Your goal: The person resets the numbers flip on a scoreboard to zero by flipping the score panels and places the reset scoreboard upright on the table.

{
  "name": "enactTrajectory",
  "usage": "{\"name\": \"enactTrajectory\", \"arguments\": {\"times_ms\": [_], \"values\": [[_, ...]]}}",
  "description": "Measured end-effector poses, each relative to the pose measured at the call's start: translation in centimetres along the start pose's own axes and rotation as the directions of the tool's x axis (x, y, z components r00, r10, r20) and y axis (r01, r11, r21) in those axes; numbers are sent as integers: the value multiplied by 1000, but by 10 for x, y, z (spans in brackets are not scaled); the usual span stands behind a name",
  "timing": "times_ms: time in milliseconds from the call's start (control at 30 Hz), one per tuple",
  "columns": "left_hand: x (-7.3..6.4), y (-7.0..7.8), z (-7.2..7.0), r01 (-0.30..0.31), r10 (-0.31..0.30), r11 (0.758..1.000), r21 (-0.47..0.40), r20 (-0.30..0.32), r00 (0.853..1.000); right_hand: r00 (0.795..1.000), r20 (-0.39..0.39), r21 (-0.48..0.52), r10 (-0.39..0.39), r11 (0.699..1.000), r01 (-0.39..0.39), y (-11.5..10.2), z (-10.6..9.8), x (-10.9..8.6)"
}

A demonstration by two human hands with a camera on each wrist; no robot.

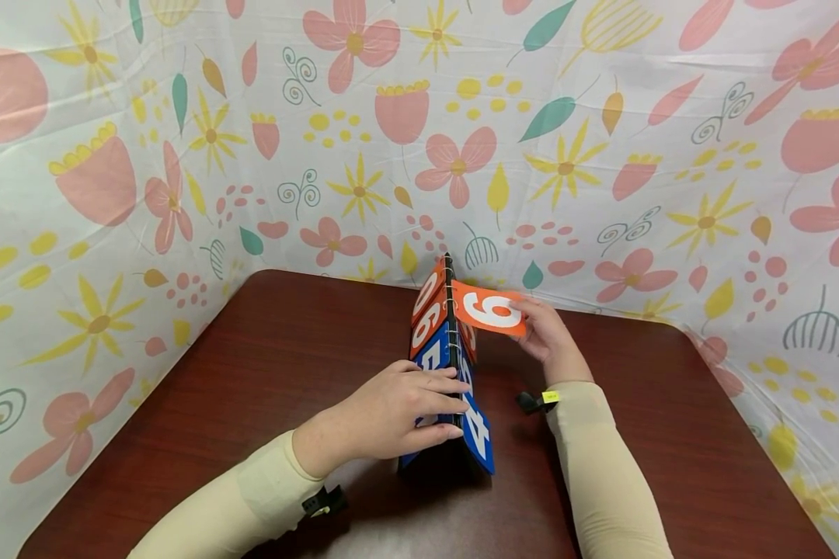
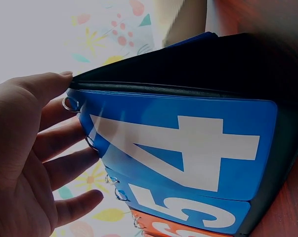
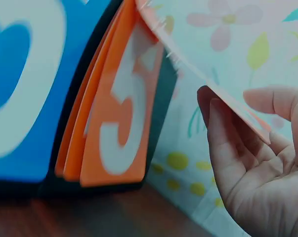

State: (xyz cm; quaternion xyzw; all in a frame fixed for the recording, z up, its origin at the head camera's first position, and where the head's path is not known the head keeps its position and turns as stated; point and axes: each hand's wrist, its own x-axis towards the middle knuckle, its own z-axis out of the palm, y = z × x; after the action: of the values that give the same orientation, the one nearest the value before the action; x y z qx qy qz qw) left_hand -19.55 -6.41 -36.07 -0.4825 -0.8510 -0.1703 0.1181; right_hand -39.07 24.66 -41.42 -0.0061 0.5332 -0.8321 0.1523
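Note:
A tent-shaped flip scoreboard with ring-bound number cards stands on the table, orange cards at its far end and blue ones nearer. My left hand rests across the near end of its top ridge. In the left wrist view, the thumb touches the ridge corner and the fingers lie spread by the metal rings, next to a blue card with a 4. Lifted out to the right, an orange card reads 9 or 6; my right hand pinches its free edge. Beneath it hang more orange cards.
The dark reddish-brown table extends around the scoreboard. A flower-printed cloth hangs behind the table and along its sides. Black straps sit at both wrists, over light sleeves.

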Motion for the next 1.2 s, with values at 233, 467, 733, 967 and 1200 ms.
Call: {"name": "enactTrajectory", "arguments": {"times_ms": [233,467,733,967,1200], "values": [[0,0,0,7,-7,1000,6,1,1000,999,36,130,-40,991,35,-20,14,-15],[0,-2,1,9,-9,1000,3,-4,1000,996,43,202,-74,977,64,-30,32,-23],[1,-3,2,-4,4,1000,-16,-21,1000,983,67,65,-170,984,166,-41,58,-26],[1,-3,2,-9,9,1000,-13,-30,1000,974,108,-69,-200,976,208,-60,86,-24],[1,-3,2,-6,6,1000,-11,-20,1000,964,169,-209,-205,948,238,-74,122,-28]]}}
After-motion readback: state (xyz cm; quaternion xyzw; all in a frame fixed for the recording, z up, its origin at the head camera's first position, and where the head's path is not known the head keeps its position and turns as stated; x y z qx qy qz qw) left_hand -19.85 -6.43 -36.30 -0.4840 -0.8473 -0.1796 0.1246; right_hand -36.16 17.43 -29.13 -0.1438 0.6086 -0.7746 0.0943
